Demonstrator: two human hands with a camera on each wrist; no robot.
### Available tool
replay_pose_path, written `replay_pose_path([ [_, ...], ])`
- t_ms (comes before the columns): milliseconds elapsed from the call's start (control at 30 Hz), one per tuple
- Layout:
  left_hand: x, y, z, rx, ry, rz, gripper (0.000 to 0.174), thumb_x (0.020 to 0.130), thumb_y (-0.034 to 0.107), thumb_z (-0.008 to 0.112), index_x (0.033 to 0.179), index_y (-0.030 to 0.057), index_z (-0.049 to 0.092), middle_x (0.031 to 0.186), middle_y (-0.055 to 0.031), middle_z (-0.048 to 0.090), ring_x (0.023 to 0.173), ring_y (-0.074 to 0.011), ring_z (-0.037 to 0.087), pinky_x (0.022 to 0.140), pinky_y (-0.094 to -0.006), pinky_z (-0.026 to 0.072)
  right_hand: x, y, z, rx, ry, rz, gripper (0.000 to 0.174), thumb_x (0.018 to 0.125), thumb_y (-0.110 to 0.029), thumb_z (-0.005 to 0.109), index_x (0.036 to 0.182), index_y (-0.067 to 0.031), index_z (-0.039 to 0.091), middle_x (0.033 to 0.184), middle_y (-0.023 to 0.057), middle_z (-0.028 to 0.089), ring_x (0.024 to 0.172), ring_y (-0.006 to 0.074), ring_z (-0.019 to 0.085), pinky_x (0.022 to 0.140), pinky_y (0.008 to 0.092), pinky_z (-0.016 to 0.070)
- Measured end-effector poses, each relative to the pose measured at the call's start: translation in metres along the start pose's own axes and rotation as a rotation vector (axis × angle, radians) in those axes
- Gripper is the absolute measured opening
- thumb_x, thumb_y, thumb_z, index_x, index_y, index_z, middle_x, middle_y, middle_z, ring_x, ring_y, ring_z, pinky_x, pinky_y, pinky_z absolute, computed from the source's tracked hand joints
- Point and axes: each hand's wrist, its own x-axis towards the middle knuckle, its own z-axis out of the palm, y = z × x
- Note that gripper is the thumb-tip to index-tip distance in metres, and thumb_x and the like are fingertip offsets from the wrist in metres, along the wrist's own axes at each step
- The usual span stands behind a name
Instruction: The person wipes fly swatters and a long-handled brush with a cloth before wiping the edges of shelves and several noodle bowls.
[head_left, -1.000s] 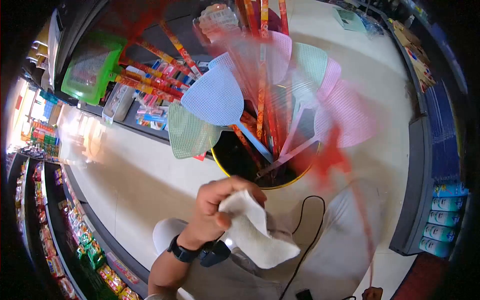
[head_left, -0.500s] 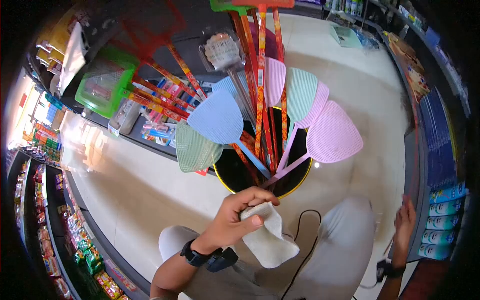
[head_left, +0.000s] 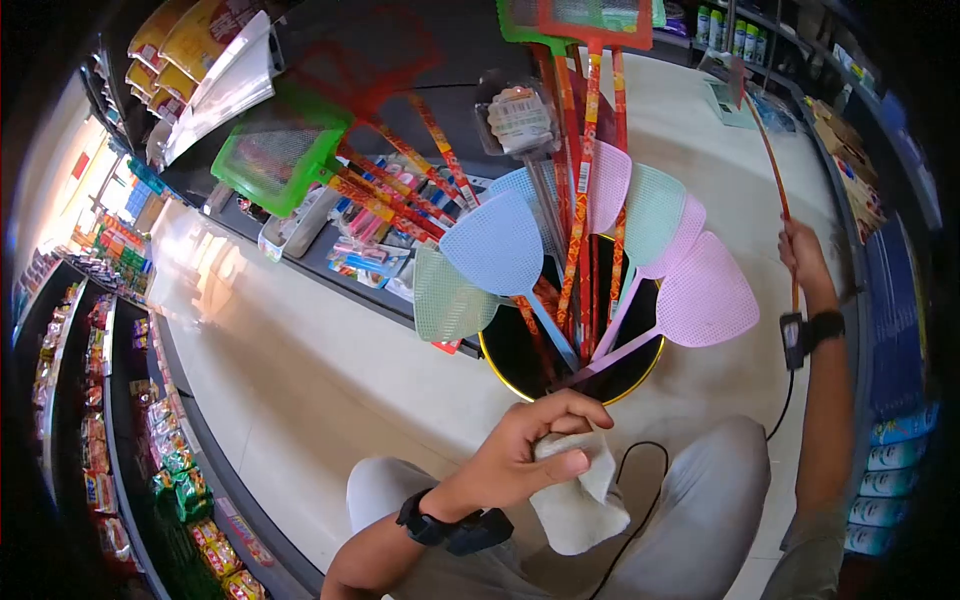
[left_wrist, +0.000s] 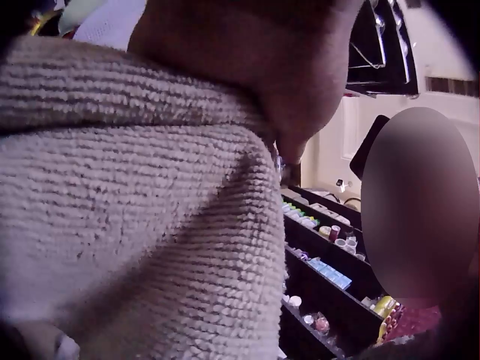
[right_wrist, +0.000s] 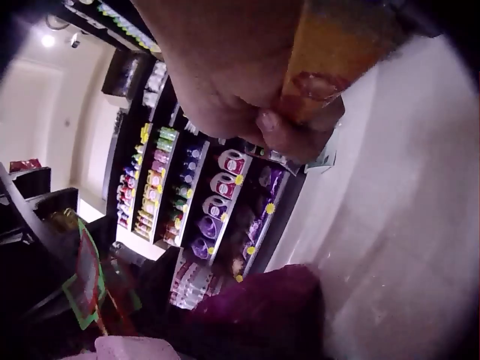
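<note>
My left hand (head_left: 500, 465) grips a folded white cloth (head_left: 580, 510), thumb on top, above my lap. Ribbed terry cloth (left_wrist: 150, 202) fills much of the left wrist view. Out to the right, my right hand (head_left: 808, 265) holds a fly swatter by its red-and-orange patterned handle (head_left: 772, 160), its small reddish head pointing away from me. That handle (right_wrist: 322, 67) also shows close up in the right wrist view. Between my hands stands a black bin with a yellow rim (head_left: 493, 365), holding blue (head_left: 495, 240), pink (head_left: 708, 295) and green fly swatters and several patterned handles.
A dark low shelf (head_left: 350, 285) with small packaged goods stands behind the bin, green-framed swatters (head_left: 282, 160) above it. Snack shelves (head_left: 150, 440) line the left. Blue cans (head_left: 890, 485) stand at the right edge. A black cable (head_left: 650, 500) runs by my knees.
My right hand has risen from low right to beside the right shelf with the swatter, which earlier blurred across the bin. My left hand keeps the cloth; the view has shifted.
</note>
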Motion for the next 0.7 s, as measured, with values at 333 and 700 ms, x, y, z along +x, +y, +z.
replay_pose_path([
  [333,0.002,0.02,0.002,0.054,-0.106,-0.043,0.049,0.082,0.029,0.069,0.115,-0.0021,0.051,0.083,-0.0077,0.064,0.074,-0.009,0.056,0.066,-0.0223,0.0406,0.033,-0.08,0.113,-0.123,-0.244,0.003,0.008,0.092,-0.01,0.041,0.091,-0.0062,0.047,0.061,-0.0031,0.041,0.041,0.0037,0.03,0.033,0.0191,0.0224],
  [700,0.001,0.01,0.013,0.145,-0.089,-0.013,0.027,0.087,0.012,0.064,0.107,-0.0005,0.052,0.08,-0.007,0.063,0.074,-0.01,0.057,0.069,-0.0254,0.044,0.027,-0.071,0.128,-0.083,-0.167,-0.118,0.006,0.089,-0.007,0.045,0.087,-0.0056,0.051,0.061,-0.0037,0.041,0.042,0.0034,0.029,0.034,0.02,0.0206],
])
